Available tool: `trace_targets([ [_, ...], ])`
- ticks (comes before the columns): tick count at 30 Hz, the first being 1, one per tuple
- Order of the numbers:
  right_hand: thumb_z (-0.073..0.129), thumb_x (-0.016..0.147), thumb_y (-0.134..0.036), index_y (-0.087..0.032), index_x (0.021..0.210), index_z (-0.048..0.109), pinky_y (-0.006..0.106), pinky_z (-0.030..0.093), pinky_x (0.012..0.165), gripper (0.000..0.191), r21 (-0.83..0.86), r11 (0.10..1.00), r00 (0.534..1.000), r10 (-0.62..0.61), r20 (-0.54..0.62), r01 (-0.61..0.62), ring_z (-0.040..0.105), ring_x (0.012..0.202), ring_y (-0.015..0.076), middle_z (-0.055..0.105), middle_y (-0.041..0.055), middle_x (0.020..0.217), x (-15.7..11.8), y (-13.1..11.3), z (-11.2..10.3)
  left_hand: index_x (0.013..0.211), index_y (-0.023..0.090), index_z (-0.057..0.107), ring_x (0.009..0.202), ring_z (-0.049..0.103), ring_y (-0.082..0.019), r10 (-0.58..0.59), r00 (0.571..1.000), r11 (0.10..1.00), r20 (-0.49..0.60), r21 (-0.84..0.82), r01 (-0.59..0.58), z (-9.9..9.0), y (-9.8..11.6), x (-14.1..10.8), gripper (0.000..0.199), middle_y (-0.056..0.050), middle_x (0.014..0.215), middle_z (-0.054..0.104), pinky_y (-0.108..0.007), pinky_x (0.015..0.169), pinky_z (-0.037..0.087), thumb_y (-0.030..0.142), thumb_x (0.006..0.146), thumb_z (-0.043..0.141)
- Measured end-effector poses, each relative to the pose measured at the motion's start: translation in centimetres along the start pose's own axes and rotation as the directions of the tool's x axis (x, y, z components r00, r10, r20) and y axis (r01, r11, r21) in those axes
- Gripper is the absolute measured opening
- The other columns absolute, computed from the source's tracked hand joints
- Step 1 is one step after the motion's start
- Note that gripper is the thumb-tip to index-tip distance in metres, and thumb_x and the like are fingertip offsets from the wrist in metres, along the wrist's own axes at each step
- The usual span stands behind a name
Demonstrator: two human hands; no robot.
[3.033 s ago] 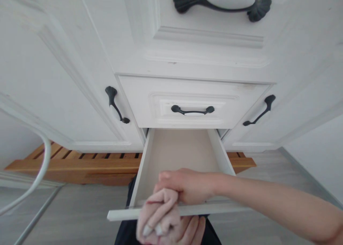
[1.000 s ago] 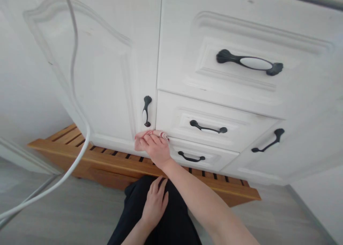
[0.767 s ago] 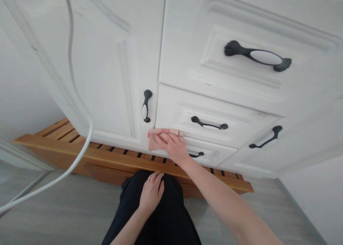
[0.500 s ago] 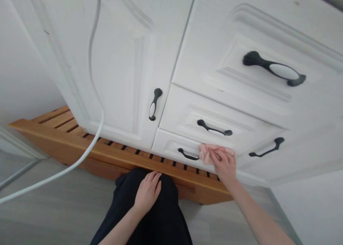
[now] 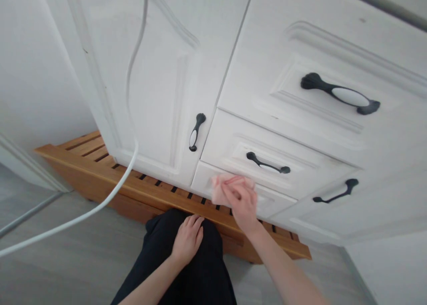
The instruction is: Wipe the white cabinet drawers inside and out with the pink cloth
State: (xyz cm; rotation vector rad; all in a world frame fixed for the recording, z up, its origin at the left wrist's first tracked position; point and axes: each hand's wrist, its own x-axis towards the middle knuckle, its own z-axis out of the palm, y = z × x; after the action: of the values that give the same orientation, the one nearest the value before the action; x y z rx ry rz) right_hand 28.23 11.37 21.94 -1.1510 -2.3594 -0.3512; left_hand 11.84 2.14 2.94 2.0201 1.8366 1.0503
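My right hand (image 5: 243, 203) presses a pink cloth (image 5: 223, 188) flat against the front of the bottom white drawer (image 5: 204, 179), covering its handle. The drawer is closed. My left hand (image 5: 187, 238) rests flat on my knee in dark trousers (image 5: 200, 274), fingers spread, holding nothing. Above the cloth is the middle drawer with a black handle (image 5: 267, 163), and higher up a larger drawer with a black and white handle (image 5: 340, 94).
A white cabinet door with a handle (image 5: 195, 132) stands left of the drawers; another door handle (image 5: 335, 193) is at the right. A wooden slatted platform (image 5: 100, 171) lies under the cabinet. A white cable (image 5: 110, 194) hangs across the left. Grey floor below.
The bottom drawer, open three seconds ago, is closed. My right hand slid the cloth right along its front, then back left to the middle. My left hand stays on my knee.
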Motion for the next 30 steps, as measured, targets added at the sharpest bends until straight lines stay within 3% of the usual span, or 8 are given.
trace_targets([
  [2,0.043,0.101,-0.027,-0.052,0.141,0.046,0.036,0.045,0.097,0.047,0.028,0.993,0.993,-0.114,-0.012,0.114,0.058,0.113,0.0193,0.065,-0.0046,0.124,4.1,-3.5,3.5,0.122,0.023,0.060,0.111,0.061,-0.023,0.007,1.000,1.000,-0.003,0.018,-0.007,0.0,-0.1,0.0,0.031,-0.007,0.119,0.065,-0.045,0.098,0.055,0.026,0.096,0.044],
  [3,0.038,0.103,-0.028,-0.048,0.146,0.040,0.035,0.045,0.094,0.047,0.019,0.977,0.977,-0.212,-0.003,0.212,0.057,0.112,0.0184,0.064,-0.0047,0.127,5.9,-4.9,4.9,0.122,0.023,0.059,0.111,0.061,-0.023,0.009,1.000,1.000,-0.005,0.026,-0.009,0.0,-0.1,-0.1,0.031,-0.007,0.118,0.065,-0.045,0.098,0.055,0.025,0.097,0.043],
  [6,0.027,0.106,-0.024,-0.030,0.146,0.041,0.036,0.042,0.092,0.043,-0.021,0.947,0.946,-0.319,0.064,0.321,0.051,0.120,0.0181,0.059,0.0005,0.136,9.4,-7.4,7.5,0.123,0.022,0.058,0.110,0.061,-0.023,0.012,1.000,0.999,-0.007,0.037,-0.011,0.0,-0.3,-0.1,0.032,-0.008,0.118,0.064,-0.045,0.098,0.055,0.024,0.097,0.040],
  [9,0.025,0.105,-0.022,-0.022,0.140,0.045,0.037,0.037,0.099,0.040,-0.032,0.921,0.915,-0.381,0.133,0.388,0.045,0.127,0.0182,0.057,0.0032,0.140,9.5,-7.4,7.9,0.124,0.020,0.058,0.111,0.060,-0.023,0.012,1.000,1.000,-0.002,0.027,-0.012,0.0,-0.6,-0.2,0.032,-0.009,0.119,0.064,-0.046,0.099,0.054,0.023,0.097,0.040],
  [12,0.026,0.105,-0.021,-0.021,0.137,0.048,0.037,0.036,0.099,0.039,-0.030,0.913,0.901,-0.395,0.181,0.407,0.045,0.125,0.0180,0.059,0.0036,0.136,7.6,-6.0,7.0,0.123,0.020,0.059,0.112,0.059,-0.023,0.022,1.000,1.000,0.008,0.009,-0.022,0.2,-0.8,-0.2,0.032,-0.008,0.119,0.064,-0.046,0.100,0.053,0.024,0.097,0.040],
  [18,0.036,0.104,-0.025,-0.027,0.132,0.054,0.039,0.039,0.092,0.033,-0.084,0.963,0.947,-0.234,0.222,0.258,0.049,0.114,0.0201,0.064,0.0011,0.128,3.0,-2.1,4.2,0.124,0.020,0.059,0.111,0.060,-0.024,0.034,0.999,0.999,-0.005,0.008,-0.034,0.0,-0.9,-0.2,0.032,-0.008,0.119,0.064,-0.046,0.100,0.054,0.026,0.097,0.042],
  [24,0.046,0.099,-0.021,-0.033,0.139,0.052,0.043,0.038,0.094,0.041,-0.274,0.958,0.969,-0.012,0.247,0.082,0.048,0.110,0.0241,0.065,0.0036,0.122,-3.0,4.3,0.2,0.124,0.022,0.059,0.110,0.061,-0.022,0.035,0.999,0.999,-0.015,0.018,-0.035,-0.2,-0.9,-0.3,0.032,-0.007,0.118,0.065,-0.045,0.099,0.054,0.026,0.097,0.043],
  [30,0.056,0.091,-0.013,-0.034,0.125,0.065,0.042,0.038,0.098,0.041,-0.415,0.904,0.972,0.183,0.149,-0.107,0.046,0.111,0.0266,0.063,0.0057,0.111,-9.7,10.6,-3.4,0.125,0.023,0.059,0.112,0.060,-0.023,0.038,0.999,0.999,-0.007,0.029,-0.038,0.3,-1.3,-0.3,0.032,-0.007,0.119,0.064,-0.045,0.099,0.053,0.027,0.097,0.043],
])
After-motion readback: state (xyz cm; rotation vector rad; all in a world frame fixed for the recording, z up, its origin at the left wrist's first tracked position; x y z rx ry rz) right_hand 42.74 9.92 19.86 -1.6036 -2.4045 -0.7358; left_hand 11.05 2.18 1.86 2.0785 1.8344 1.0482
